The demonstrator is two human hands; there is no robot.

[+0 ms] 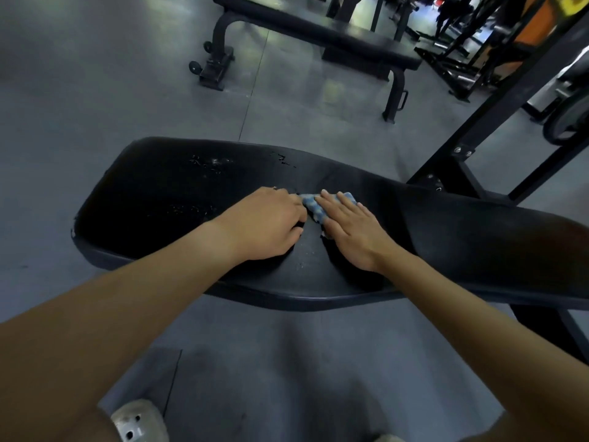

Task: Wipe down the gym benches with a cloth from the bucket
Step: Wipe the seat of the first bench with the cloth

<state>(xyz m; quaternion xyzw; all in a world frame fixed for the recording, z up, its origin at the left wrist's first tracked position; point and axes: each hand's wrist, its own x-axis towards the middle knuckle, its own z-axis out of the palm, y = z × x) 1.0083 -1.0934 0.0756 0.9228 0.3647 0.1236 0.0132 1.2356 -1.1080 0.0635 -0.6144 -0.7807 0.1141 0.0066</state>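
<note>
Right hand (350,231) over half-hidden cloth (314,207)

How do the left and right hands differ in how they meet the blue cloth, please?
The left hand has its fingers curled at the left end of the cloth, seemingly gripping it; the right hand lies flat on top with straight fingers. The left hand hides little of the cloth; the right hand covers much of it. Both rest on the bench pad.

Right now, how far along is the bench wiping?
Done, apparently: wet streaks mark the left end of the near bench. In hand: the right hand presses the blue cloth flat mid-pad, left hand curled at its edge. Left: the right end, likely the far bench.
</note>
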